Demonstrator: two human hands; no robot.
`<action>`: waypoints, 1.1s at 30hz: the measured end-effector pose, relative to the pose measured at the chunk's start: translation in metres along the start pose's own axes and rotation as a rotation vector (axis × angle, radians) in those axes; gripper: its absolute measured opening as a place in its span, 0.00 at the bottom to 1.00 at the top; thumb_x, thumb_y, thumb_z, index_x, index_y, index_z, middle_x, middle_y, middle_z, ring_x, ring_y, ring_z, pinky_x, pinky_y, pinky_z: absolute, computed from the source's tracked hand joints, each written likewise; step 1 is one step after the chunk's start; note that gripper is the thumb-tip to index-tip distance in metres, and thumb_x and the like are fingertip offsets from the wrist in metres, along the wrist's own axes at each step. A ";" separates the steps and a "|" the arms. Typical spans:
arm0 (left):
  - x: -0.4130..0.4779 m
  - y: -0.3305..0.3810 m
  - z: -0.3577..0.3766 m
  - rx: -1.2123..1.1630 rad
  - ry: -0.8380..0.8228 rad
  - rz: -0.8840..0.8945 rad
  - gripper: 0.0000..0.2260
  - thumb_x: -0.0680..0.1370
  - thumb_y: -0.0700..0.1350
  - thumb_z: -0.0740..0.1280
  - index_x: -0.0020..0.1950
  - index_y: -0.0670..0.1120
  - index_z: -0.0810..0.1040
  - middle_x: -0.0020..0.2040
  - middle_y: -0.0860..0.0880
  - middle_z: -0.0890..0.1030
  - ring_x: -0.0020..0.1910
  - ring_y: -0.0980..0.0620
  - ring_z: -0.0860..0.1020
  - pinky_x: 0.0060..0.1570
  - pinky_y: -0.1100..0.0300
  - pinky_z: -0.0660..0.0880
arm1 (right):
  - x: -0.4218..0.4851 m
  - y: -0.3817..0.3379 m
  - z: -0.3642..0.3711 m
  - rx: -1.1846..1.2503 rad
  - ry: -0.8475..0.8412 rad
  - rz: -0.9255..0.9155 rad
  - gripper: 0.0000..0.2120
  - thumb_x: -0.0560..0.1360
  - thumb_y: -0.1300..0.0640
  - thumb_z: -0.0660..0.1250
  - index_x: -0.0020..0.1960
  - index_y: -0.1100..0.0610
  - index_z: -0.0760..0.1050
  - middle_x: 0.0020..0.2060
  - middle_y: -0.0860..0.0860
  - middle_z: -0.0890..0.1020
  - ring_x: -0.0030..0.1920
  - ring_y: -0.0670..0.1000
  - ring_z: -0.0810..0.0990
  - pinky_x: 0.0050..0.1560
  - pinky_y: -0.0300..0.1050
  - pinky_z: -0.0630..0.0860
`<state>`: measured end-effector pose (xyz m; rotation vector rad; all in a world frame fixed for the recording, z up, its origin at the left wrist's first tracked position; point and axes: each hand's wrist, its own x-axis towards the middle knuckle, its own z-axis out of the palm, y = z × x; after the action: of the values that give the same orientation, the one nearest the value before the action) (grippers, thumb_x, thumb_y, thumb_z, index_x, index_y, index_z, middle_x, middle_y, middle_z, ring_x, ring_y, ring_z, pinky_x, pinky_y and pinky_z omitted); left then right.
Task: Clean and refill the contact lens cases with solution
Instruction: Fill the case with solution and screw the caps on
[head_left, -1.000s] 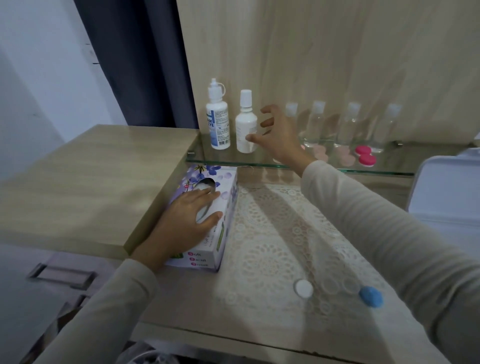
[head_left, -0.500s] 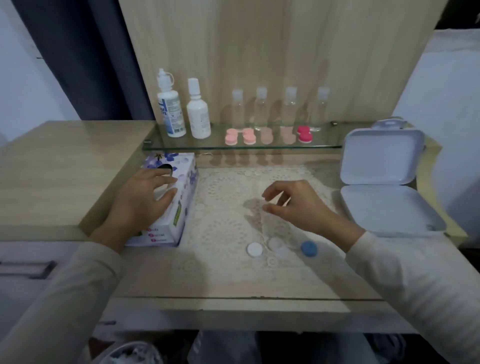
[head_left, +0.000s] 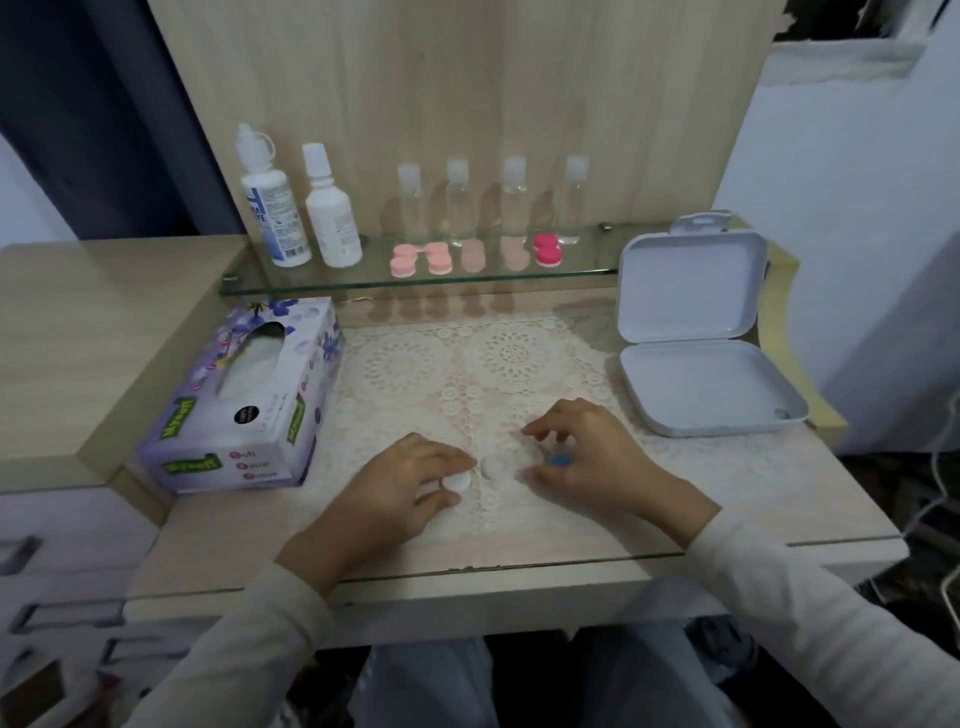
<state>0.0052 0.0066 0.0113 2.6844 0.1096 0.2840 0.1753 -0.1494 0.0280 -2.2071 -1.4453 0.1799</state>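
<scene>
A clear contact lens case (head_left: 492, 465) lies on the lace mat near the desk's front. My left hand (head_left: 402, 486) pinches its white cap (head_left: 457, 482) between thumb and fingertips, just left of the case. My right hand (head_left: 589, 457) curls over the case's right end, thumb and fingers around it, with the blue cap (head_left: 560, 460) showing under the palm. Two white solution bottles (head_left: 275, 208) (head_left: 331, 213) stand at the left end of the glass shelf (head_left: 582, 273). Pink lens cases (head_left: 420, 259) and a red one (head_left: 547, 249) lie along the shelf.
A tissue box (head_left: 244, 400) sits to the left on the desk. An open white hinged box (head_left: 701, 384) lies at the right. Several small clear bottles (head_left: 511, 200) stand at the back of the shelf. The desk's front edge is close to my wrists.
My left hand left the tissue box and came to the white cap. My right hand came down from the shelf onto the lens case. The view tilted down and right.
</scene>
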 end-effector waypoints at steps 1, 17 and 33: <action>0.000 0.000 0.000 -0.002 -0.012 0.000 0.18 0.72 0.50 0.61 0.53 0.42 0.81 0.49 0.47 0.83 0.47 0.58 0.71 0.53 0.79 0.57 | -0.001 0.002 0.001 0.021 0.017 0.000 0.20 0.66 0.48 0.74 0.55 0.53 0.79 0.44 0.45 0.77 0.43 0.44 0.70 0.41 0.30 0.63; 0.025 0.025 0.010 -0.185 0.286 -0.120 0.13 0.71 0.39 0.71 0.56 0.40 0.79 0.49 0.46 0.79 0.43 0.54 0.77 0.47 0.77 0.68 | -0.007 0.012 0.019 0.219 0.164 -0.034 0.12 0.63 0.51 0.74 0.45 0.54 0.83 0.38 0.44 0.79 0.41 0.47 0.76 0.45 0.42 0.71; 0.025 0.038 0.026 -0.113 0.345 -0.182 0.12 0.68 0.41 0.75 0.50 0.40 0.82 0.44 0.45 0.82 0.38 0.52 0.79 0.43 0.70 0.73 | -0.007 0.015 0.021 0.289 0.200 -0.060 0.12 0.63 0.54 0.77 0.44 0.56 0.83 0.38 0.48 0.81 0.40 0.47 0.77 0.42 0.42 0.74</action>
<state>0.0366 -0.0349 0.0093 2.4689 0.4265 0.6710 0.1762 -0.1535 0.0014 -1.8899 -1.2859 0.1335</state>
